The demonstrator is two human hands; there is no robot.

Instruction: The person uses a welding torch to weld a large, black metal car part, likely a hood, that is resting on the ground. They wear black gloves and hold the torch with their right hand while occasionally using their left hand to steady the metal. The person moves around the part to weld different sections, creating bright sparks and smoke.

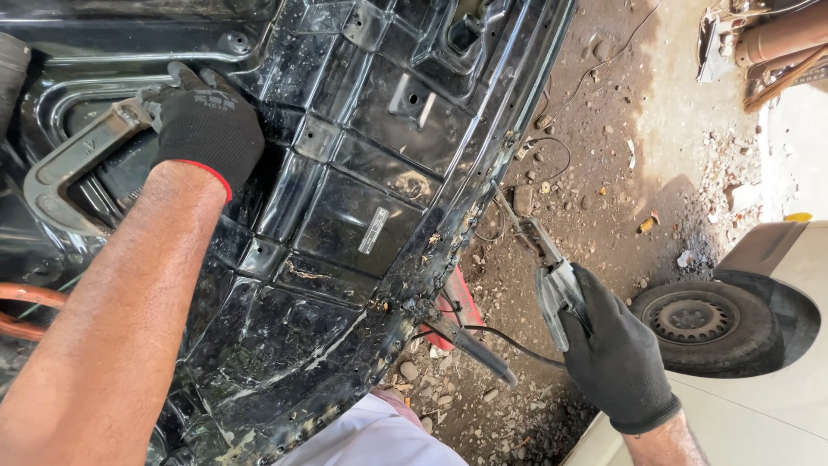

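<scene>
While left hand (205, 121) grips grey clamp (73, 168), right hand (617, 354) grips welding holder (552, 276), wheel (703, 324) beside

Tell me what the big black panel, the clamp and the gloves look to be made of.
Panel: likely pressed sheet metal under glossy black paint, judging by stamped ribs, punched holes and rusty chips along its edge.
Clamp, under the left hand: seems bare grey metal, dull and scuffed.
Gloves: black knit fabric, apparently coated; a red cuff edge shows on the left one. The right hand grips a metal tool.
</scene>
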